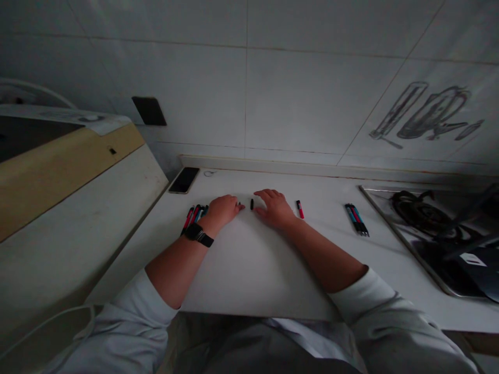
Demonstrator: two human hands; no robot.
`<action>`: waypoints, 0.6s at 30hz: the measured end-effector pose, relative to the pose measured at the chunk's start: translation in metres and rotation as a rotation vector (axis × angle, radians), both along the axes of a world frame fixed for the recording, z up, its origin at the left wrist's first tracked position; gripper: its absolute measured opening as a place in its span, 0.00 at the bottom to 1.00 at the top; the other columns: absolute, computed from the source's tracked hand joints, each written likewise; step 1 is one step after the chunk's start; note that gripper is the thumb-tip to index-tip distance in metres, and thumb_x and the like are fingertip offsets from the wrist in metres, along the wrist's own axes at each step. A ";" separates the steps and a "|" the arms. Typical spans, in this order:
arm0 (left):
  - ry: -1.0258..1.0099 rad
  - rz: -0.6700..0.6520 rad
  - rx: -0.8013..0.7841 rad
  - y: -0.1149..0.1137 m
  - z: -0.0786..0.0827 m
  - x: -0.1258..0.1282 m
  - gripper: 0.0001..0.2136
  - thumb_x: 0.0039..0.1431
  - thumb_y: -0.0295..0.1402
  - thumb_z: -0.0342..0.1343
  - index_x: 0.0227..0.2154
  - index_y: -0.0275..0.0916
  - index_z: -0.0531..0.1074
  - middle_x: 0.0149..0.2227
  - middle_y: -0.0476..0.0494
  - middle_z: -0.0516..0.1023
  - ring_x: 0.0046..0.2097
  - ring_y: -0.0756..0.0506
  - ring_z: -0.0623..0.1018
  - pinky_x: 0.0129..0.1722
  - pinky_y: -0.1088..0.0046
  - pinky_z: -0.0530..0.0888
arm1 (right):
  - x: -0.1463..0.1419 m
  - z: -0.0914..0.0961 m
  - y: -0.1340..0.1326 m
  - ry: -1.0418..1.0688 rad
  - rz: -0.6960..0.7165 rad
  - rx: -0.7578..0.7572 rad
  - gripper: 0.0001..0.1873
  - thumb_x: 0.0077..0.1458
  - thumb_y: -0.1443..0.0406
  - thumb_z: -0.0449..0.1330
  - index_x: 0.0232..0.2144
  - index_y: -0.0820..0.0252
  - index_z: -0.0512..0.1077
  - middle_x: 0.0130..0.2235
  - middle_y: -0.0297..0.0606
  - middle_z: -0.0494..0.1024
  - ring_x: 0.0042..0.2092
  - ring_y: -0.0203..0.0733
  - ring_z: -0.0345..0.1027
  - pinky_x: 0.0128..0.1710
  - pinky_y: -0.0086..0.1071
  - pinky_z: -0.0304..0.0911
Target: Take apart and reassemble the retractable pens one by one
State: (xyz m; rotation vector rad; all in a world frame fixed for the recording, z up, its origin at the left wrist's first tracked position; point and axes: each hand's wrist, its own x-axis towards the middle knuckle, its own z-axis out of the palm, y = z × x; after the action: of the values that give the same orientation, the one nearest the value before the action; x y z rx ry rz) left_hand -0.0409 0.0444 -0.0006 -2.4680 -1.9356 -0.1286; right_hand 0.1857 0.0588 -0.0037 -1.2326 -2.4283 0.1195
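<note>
A small black cylindrical piece (251, 204), perhaps part of a pen, lies on the white counter between my hands. My right hand (274, 209) is beside it with thumb and fingers apart, holding nothing. To the left, my left hand (223, 210) has its fingers closed; a tiny dark tip shows at them, and what it belongs to is hidden. Several red, black and teal pens (189, 218) lie by the left wrist, partly covered by that hand. A short red and black pen piece (300, 209) rests right of my right hand. Farther right is a row of several teal, red and black pens (356, 219).
A phone (184, 180) lies at the back left, with a thin ring-shaped item (209, 173) near it. A gas stove (424, 228) borders the counter on the right. A large white and tan appliance (78, 192) stands at the left, and a tiled wall (292, 104) rises behind.
</note>
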 end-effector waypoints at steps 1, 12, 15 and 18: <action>-0.006 -0.004 0.005 -0.002 0.002 0.000 0.20 0.70 0.48 0.51 0.36 0.37 0.80 0.38 0.34 0.82 0.39 0.38 0.80 0.38 0.65 0.70 | 0.003 0.002 -0.002 0.034 -0.001 0.017 0.24 0.63 0.60 0.62 0.61 0.56 0.69 0.58 0.49 0.75 0.59 0.55 0.66 0.59 0.49 0.59; -0.259 -0.463 0.043 -0.029 0.013 0.024 0.17 0.70 0.44 0.53 0.28 0.40 0.75 0.32 0.42 0.77 0.35 0.44 0.76 0.37 0.67 0.67 | 0.048 0.024 -0.044 0.250 0.162 -0.104 0.13 0.68 0.60 0.54 0.40 0.57 0.77 0.37 0.40 0.80 0.34 0.39 0.71 0.38 0.31 0.63; -0.304 -0.526 -0.007 -0.036 0.012 0.030 0.17 0.69 0.43 0.54 0.27 0.40 0.75 0.31 0.44 0.77 0.34 0.45 0.75 0.36 0.67 0.66 | 0.061 0.028 -0.055 0.181 0.232 -0.208 0.16 0.68 0.58 0.54 0.33 0.58 0.76 0.29 0.35 0.76 0.29 0.37 0.65 0.32 0.30 0.56; -0.321 -0.548 -0.057 -0.041 0.011 0.034 0.18 0.69 0.44 0.54 0.25 0.41 0.73 0.27 0.46 0.75 0.30 0.46 0.73 0.32 0.69 0.63 | 0.067 0.024 -0.061 0.089 0.344 -0.284 0.19 0.69 0.57 0.54 0.29 0.58 0.74 0.25 0.33 0.72 0.27 0.35 0.60 0.30 0.30 0.52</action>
State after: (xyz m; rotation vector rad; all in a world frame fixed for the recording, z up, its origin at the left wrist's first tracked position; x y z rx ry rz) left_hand -0.0067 0.0033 0.0108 -3.1078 -1.2869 -0.5003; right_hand 0.2532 -0.0019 0.0208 -0.8793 -2.5847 0.6225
